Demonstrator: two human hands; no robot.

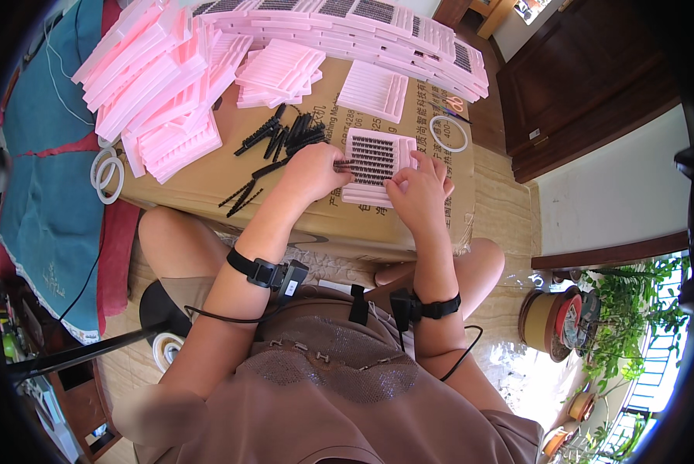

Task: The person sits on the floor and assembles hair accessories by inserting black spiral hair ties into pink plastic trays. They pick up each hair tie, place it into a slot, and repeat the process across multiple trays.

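Observation:
In front of me lies a pink plastic tray [366, 195] with several rows of black false eyelash strips [373, 158] in its slots. At the tray's left edge, my left hand [314, 170] is closed in a pinch on a short dark eyelash strip [344, 165]. My right hand [424, 192] grips the tray's right side, its thumb near the ends of the lower rows and its other fingers curled by the edge. Loose black eyelash strips [281, 133] lie in a heap beyond my left hand. Behind the filled tray sits another pink tray [372, 90] with bare slots.
The work surface is a brown cardboard box [231, 166]. Pink trays [142, 77] are piled at the left, and filled trays [347, 35] are stacked along the far edge. Scissors [455, 105] and a white ring [448, 134] lie at the right; more white rings [107, 176] are at the left.

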